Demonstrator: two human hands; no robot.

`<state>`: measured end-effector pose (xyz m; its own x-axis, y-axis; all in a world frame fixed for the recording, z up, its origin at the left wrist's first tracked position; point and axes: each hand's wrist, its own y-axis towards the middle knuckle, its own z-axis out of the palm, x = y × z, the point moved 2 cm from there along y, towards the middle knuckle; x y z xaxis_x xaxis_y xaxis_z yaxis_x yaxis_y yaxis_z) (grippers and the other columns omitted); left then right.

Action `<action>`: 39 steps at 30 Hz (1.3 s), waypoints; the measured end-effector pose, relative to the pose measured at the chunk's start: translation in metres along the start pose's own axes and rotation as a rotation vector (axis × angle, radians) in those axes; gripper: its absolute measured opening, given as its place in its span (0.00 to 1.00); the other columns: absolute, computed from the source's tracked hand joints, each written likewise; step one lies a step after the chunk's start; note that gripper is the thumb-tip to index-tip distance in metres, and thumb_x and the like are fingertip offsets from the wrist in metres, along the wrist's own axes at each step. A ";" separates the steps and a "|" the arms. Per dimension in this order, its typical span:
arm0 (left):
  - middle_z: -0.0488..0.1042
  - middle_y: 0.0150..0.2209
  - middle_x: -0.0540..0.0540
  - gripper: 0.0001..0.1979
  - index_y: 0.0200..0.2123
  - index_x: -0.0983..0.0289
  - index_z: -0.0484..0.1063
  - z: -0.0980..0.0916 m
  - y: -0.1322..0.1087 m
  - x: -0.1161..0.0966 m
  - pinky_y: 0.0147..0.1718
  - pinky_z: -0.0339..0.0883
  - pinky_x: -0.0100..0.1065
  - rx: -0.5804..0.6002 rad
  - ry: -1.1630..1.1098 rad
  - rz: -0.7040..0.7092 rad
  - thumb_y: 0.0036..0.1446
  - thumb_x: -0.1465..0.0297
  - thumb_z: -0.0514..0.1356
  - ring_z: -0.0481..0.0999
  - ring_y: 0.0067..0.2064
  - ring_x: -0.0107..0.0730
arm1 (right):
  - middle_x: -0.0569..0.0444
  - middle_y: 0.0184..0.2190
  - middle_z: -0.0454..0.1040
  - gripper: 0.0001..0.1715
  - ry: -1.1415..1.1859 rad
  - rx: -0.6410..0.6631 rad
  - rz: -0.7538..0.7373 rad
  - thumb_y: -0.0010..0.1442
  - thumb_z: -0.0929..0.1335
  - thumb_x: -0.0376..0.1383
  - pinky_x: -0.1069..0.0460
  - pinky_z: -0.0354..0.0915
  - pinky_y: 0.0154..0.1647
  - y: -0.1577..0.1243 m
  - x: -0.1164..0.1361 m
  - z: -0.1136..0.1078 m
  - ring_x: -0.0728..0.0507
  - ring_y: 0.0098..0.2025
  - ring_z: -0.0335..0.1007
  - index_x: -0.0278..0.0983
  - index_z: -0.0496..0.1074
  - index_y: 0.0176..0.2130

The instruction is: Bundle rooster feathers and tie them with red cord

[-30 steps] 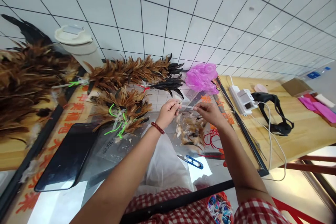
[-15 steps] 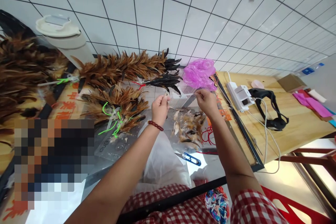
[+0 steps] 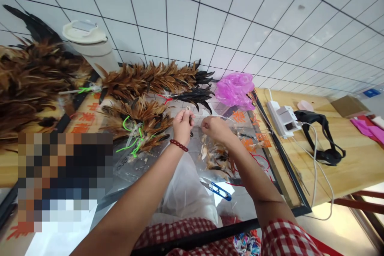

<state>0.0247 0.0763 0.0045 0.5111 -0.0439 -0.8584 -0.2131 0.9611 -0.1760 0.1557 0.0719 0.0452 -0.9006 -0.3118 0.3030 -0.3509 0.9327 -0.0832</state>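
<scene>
My left hand (image 3: 182,125), with a red bead bracelet on the wrist, is closed in a pinch on a small feather stem held upright. My right hand (image 3: 213,127) is closed close beside it, pinching a thin pale thread that runs toward the left hand. Both hover over a small pile of loose brown feathers (image 3: 216,156) on the glass-topped table (image 3: 150,172). Blue thread snips (image 3: 220,191) lie just in front of that pile. Tied brown feather bundles (image 3: 141,122) with green ties lie to the left.
A long feather string (image 3: 156,78) and a cream tumbler (image 3: 91,50) stand at the back, a large feather heap (image 3: 27,84) far left. A pink plastic bag (image 3: 235,90), a white power strip (image 3: 282,118) and a black strap (image 3: 324,136) lie to the right on wood.
My right hand has moved left, closing the gap to my left hand; half a second ago the two were apart with the thread stretched between them.
</scene>
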 end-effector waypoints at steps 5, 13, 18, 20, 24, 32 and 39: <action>0.69 0.23 0.49 0.10 0.25 0.66 0.69 0.002 -0.002 0.001 0.20 0.58 0.23 0.014 0.020 0.021 0.53 0.64 0.60 0.66 0.22 0.20 | 0.56 0.25 0.70 0.07 0.521 -0.226 0.073 0.55 0.62 0.35 0.55 0.57 0.29 0.002 -0.003 0.004 0.50 0.27 0.62 0.36 0.69 0.30; 0.67 0.22 0.47 0.10 0.24 0.66 0.71 0.008 -0.008 0.013 0.26 0.62 0.24 0.127 0.066 0.028 0.50 0.66 0.63 0.66 0.25 0.22 | 0.56 0.26 0.70 0.07 0.736 -0.400 0.083 0.55 0.64 0.38 0.55 0.60 0.30 -0.002 0.012 0.008 0.50 0.26 0.63 0.36 0.68 0.29; 0.69 0.22 0.48 0.09 0.26 0.66 0.74 0.007 -0.009 0.016 0.27 0.62 0.24 0.103 0.115 0.063 0.50 0.64 0.63 0.67 0.27 0.23 | 0.54 0.27 0.71 0.08 0.427 -0.436 0.115 0.56 0.64 0.37 0.54 0.60 0.32 -0.001 0.014 0.011 0.48 0.29 0.64 0.36 0.71 0.30; 0.70 0.23 0.48 0.10 0.26 0.65 0.74 0.006 -0.008 0.016 0.26 0.62 0.25 0.102 0.111 0.077 0.50 0.64 0.63 0.67 0.27 0.23 | 0.52 0.29 0.73 0.10 0.348 -0.433 0.093 0.58 0.64 0.37 0.53 0.61 0.35 -0.001 0.016 0.010 0.47 0.32 0.66 0.36 0.73 0.33; 0.65 0.18 0.47 0.11 0.26 0.65 0.73 0.004 -0.005 0.012 0.18 0.55 0.24 0.076 0.140 0.057 0.52 0.63 0.62 0.61 0.20 0.20 | 0.48 0.39 0.75 0.16 0.208 -0.281 -0.097 0.63 0.60 0.34 0.52 0.61 0.42 -0.005 0.018 -0.006 0.45 0.40 0.70 0.37 0.75 0.43; 0.61 0.18 0.45 0.10 0.27 0.66 0.72 0.004 -0.004 0.004 0.16 0.50 0.24 0.034 0.120 0.034 0.53 0.65 0.62 0.56 0.17 0.17 | 0.54 0.31 0.77 0.11 0.029 0.176 -0.141 0.51 0.68 0.29 0.54 0.59 0.34 -0.012 -0.019 -0.026 0.47 0.32 0.69 0.39 0.79 0.34; 0.65 0.19 0.47 0.09 0.26 0.65 0.72 0.005 -0.006 0.004 0.17 0.53 0.24 0.061 0.185 0.044 0.54 0.66 0.60 0.61 0.18 0.19 | 0.47 0.36 0.76 0.11 -0.150 0.193 -0.202 0.56 0.64 0.28 0.53 0.57 0.36 -0.009 -0.013 -0.008 0.45 0.36 0.69 0.35 0.76 0.33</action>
<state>0.0320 0.0715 0.0041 0.3397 -0.0452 -0.9395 -0.1786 0.9776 -0.1116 0.1723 0.0694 0.0501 -0.8307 -0.5236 0.1893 -0.5555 0.8023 -0.2185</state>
